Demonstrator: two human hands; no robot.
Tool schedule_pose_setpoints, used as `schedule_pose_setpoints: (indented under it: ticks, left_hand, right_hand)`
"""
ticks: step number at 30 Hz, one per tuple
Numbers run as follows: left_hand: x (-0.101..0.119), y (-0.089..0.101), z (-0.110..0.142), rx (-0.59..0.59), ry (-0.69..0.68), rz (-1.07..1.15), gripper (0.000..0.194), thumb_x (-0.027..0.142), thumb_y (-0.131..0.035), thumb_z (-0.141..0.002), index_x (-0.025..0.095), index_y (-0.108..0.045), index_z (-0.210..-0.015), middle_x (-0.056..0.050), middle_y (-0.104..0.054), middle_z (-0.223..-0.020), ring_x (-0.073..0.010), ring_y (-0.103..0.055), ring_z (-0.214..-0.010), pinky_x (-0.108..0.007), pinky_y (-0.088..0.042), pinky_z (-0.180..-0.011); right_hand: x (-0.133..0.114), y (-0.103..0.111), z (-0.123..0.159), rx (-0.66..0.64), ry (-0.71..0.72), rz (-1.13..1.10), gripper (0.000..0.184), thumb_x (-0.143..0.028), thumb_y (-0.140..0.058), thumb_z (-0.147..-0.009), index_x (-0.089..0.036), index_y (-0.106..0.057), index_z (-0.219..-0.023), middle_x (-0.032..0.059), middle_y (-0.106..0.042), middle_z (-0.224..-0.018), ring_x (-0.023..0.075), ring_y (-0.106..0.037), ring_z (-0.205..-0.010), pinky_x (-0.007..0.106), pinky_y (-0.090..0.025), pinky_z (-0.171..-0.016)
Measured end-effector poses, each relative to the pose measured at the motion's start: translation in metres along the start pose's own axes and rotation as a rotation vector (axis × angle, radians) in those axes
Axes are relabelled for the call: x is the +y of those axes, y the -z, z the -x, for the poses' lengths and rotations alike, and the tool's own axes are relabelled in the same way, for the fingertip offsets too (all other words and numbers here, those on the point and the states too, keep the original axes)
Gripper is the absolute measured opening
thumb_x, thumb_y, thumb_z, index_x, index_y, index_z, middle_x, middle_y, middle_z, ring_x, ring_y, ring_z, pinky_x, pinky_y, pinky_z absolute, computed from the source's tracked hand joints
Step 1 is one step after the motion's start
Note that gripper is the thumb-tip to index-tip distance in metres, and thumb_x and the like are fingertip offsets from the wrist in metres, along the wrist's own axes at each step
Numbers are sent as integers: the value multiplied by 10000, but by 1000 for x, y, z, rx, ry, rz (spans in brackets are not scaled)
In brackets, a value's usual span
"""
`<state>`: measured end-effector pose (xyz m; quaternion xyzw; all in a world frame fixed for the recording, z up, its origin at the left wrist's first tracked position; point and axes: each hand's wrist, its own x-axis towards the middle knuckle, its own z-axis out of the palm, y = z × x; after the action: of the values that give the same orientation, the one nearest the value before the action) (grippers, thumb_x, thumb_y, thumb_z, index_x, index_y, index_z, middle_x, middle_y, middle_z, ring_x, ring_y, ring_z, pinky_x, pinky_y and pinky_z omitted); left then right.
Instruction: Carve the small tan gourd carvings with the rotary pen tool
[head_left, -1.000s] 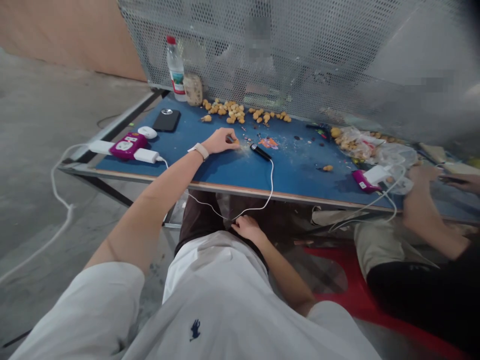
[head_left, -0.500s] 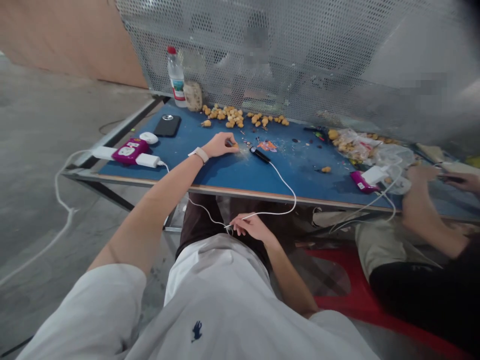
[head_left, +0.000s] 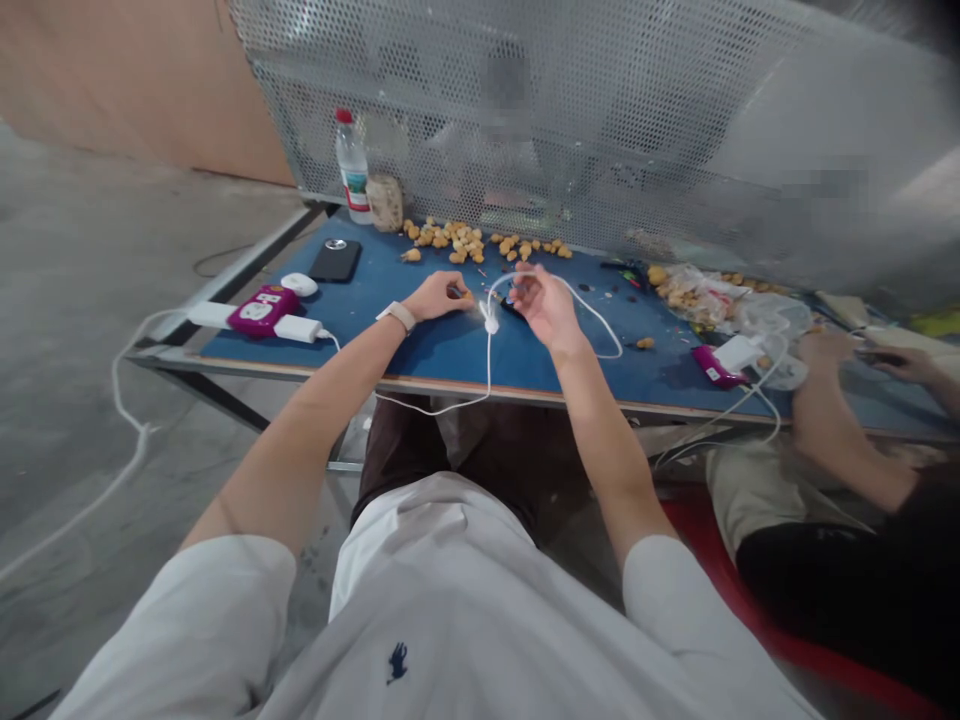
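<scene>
My left hand (head_left: 442,295), with a pale watch band at its wrist, rests on the blue tabletop. Its thumb and fingers are closed on a small yellow-brown nut-like piece (head_left: 466,297), mostly hidden. Just to the right, my right hand (head_left: 546,303) is over the table, slightly blurred, its fingers curled at a white cable (head_left: 490,360). The cable arcs past the fingertips, with a knotted clump in it left of the hand. A black pen-shaped tool (head_left: 512,306) lies beside and partly behind my right fingers.
Yellow-brown pieces (head_left: 457,240) are heaped along the perforated metal screen (head_left: 480,130). At left are a bottle (head_left: 352,170), a jar (head_left: 385,204), a black phone (head_left: 336,260) and a purple power block (head_left: 262,311). A co-worker's hands (head_left: 829,350) are at right, by another purple block (head_left: 718,367).
My right hand has risen from my lap to the tabletop, bringing the white cable up in a loop. My left hand has stayed nearly in place. The view has shifted slightly.
</scene>
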<state>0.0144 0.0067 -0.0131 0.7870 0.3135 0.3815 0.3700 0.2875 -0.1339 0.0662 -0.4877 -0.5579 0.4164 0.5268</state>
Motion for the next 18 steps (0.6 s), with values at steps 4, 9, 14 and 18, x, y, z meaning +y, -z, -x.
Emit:
schedule_pose_setpoints:
  ticks: [4, 9, 14, 18]
  left_hand:
    - [-5, 0, -2, -8, 41, 21, 464, 468, -1077, -832, 259, -681, -954, -100, -912, -1024, -270, -858, -936, -479, -729, -997]
    - [-7, 0, -2, -3, 10, -4, 490, 508, -1091, -821, 258, -684, -929, -101, -914, -1034, -275, -849, -950, -456, -713, -973]
    - [-5, 0, -1, -5, 4, 39, 524, 532, -1123, -792, 242, -704, -917, -96, -906, -1018, -248, -813, -902, -452, -713, -958]
    - [-4, 1, -1, -10, 10, 37, 529, 518, -1131, -788, 239, -703, -926, -88, -897, -1007, -245, -812, -920, -434, -711, -942]
  right_hand:
    - [25, 28, 28, -152, -284, 309, 719, -968, -743, -1143, -256, -809, -1064, 115, -814, -820, 227, -658, -560, 363, -438, -472]
    - [16, 11, 77, -171, 206, 608, 505, -700, -885, -1162, -251, -840, -934, 55, -787, -810, 257, -740, -757, 408, -619, -758]
    - [7, -54, 77, -466, 532, 746, 179, -293, -860, -1217, -238, -986, -1332, 141, -893, -1334, 342, -821, -1252, 518, -660, -1196]
    - [17, -80, 55, -574, 499, 921, 279, -204, -792, -1253, -224, -963, -1473, 164, -851, -1409, 355, -749, -1364, 513, -621, -1269]
